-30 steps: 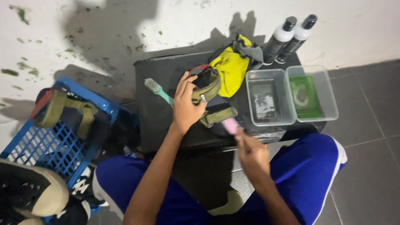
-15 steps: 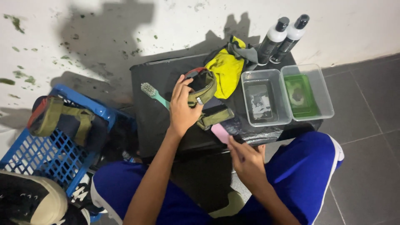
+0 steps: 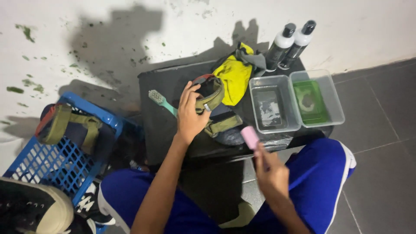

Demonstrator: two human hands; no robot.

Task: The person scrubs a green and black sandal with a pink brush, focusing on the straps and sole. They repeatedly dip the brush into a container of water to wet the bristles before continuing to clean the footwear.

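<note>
now left hand on sandal, right hand holding pink brush

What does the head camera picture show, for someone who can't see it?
A seated person's left hand holds an olive strapped sandal on a black table, while the right hand lifts a pink brush. Two clear tubs and two bottles stand nearby.

2 black-and-white bottles by wall
</note>
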